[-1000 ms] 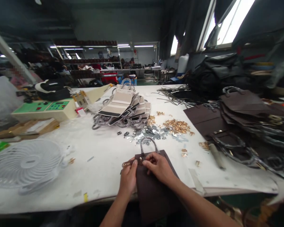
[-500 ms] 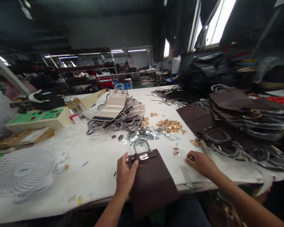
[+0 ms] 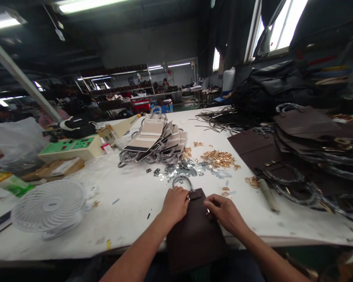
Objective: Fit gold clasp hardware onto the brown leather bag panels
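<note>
A dark brown bag panel (image 3: 194,239) lies over the table's front edge, its plastic-wrapped handle (image 3: 182,179) pointing away from me. My left hand (image 3: 176,204) is closed over the panel's top left part, at the strap and metal fitting below the handle; its fingers largely cover that fitting. My right hand (image 3: 225,213) hovers at the panel's upper right edge, thumb and fingers pinching a small shiny metal piece (image 3: 208,211). Just beyond it are a few loose gold fittings (image 3: 226,192).
Gold hardware (image 3: 219,158) and silver plates (image 3: 179,170) lie in heaps ahead. Beige panels with handles (image 3: 153,135) are stacked behind them. Brown bag panels (image 3: 306,125) pile up at right. A white fan (image 3: 51,203) and a green-topped machine (image 3: 72,147) stand at left.
My right hand has come left from the table to the panel, now showing a shiny piece in its fingers. My left hand has shifted over the metal fitting. The view has turned slightly left.
</note>
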Demonstrator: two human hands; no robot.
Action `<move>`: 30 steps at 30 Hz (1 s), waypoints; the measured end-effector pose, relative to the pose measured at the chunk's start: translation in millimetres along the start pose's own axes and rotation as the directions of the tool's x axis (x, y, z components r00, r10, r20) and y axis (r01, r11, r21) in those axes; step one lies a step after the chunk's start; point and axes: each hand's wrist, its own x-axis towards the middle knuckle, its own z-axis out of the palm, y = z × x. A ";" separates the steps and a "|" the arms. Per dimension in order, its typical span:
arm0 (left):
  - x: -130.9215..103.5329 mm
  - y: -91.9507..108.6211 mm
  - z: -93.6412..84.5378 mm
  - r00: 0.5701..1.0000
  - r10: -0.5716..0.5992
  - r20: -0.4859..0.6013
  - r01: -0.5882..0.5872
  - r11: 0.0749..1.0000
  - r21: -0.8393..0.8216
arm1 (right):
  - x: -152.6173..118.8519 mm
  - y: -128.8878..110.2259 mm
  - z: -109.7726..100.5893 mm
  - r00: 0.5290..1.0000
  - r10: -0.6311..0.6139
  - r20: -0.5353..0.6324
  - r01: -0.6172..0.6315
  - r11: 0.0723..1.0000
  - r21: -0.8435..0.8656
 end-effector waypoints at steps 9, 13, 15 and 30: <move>12.4 -9.1 0.6 0.995 -0.094 0.037 0.100 0.965 -0.244 | 4.2 -0.4 7.4 0.981 -0.027 0.191 0.042 0.996 -0.075; 15.8 -10.3 -0.5 0.995 -0.076 0.061 0.095 0.903 -0.419 | 6.5 -2.4 7.7 0.976 -0.079 0.203 0.098 0.992 -0.084; 16.6 -8.7 -3.3 0.997 -0.048 0.063 0.073 0.863 -0.500 | 9.3 -0.9 15.4 0.976 -0.148 0.157 0.165 0.981 -0.102; 12.8 -8.8 23.5 0.996 -0.069 -0.056 0.045 0.933 -0.356 | 28.5 18.6 25.4 0.977 -0.004 -0.212 0.017 0.998 0.060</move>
